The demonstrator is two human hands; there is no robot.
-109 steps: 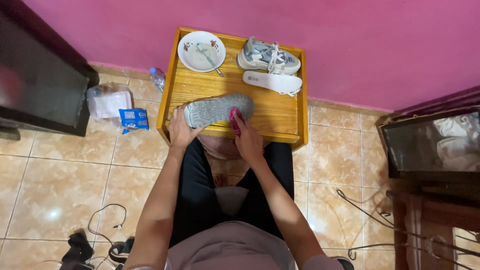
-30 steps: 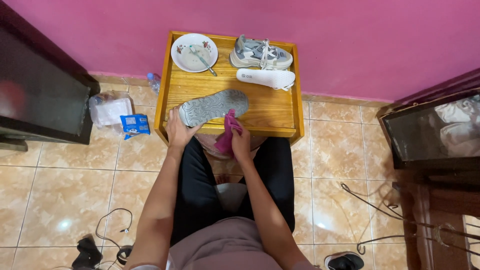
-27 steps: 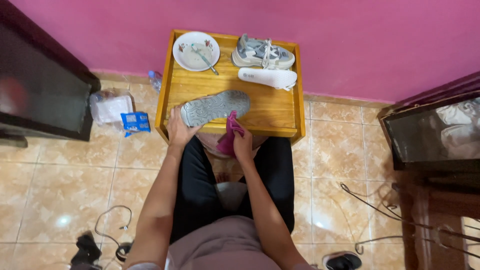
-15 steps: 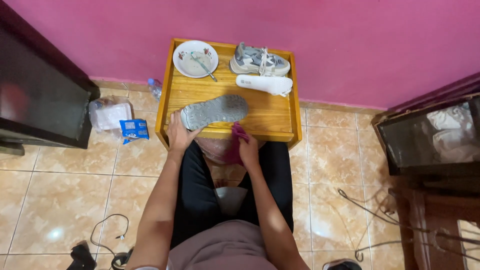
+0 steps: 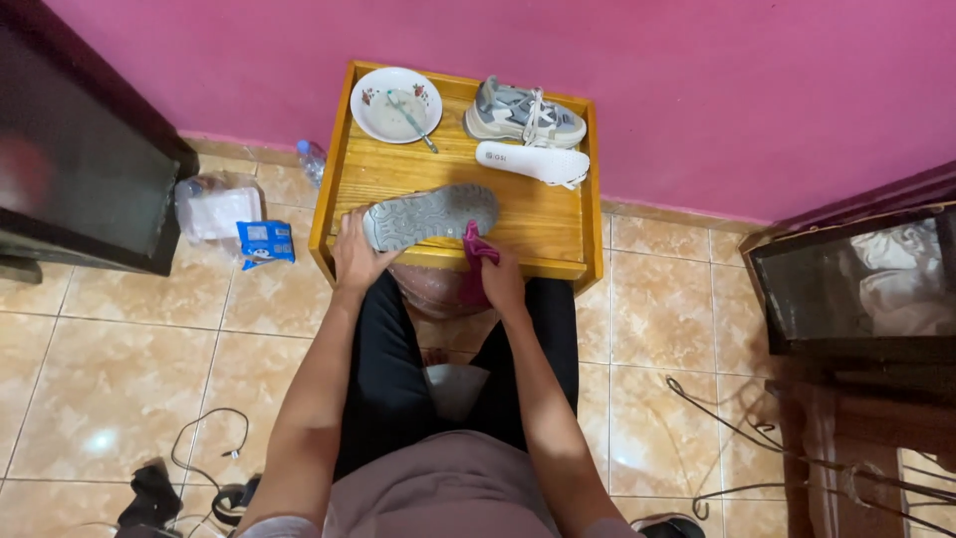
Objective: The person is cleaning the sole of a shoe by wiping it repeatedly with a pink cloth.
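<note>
Head view, looking straight down on a seated person at a low wooden table (image 5: 558,229) against a pink wall.

Far left, on the tiled floor: a dark cabinet (image 5: 80,169), a clear bag (image 5: 214,204), a blue packet (image 5: 266,239), a small bottle (image 5: 312,159) by the table's leg.

Left hand (image 5: 357,261) is closed on the heel end of the shoe (image 5: 430,212), which lies sole-up along the table's near edge. Hold unchanged from half a second ago; the shoe has hardly shifted.

Bowl (image 5: 396,104) with a toothbrush (image 5: 413,118) in it sits at the back left corner, untouched.

Right hand (image 5: 501,281) is clamped on a pink cloth (image 5: 473,261). Half a second back the cloth hung below the table's edge, clear of the shoe. Now its top is raised and pressed against the sole's near side, toward the toe end; the rest trails down in front of the table. A second ago it touched the same area, so this reads as repeated wiping strokes on the sole, the cleaning mid-course rather than finished.

Back right: second shoe (image 5: 525,113) upright, a white insole (image 5: 533,163) just in front of it. Neither has moved.
</note>
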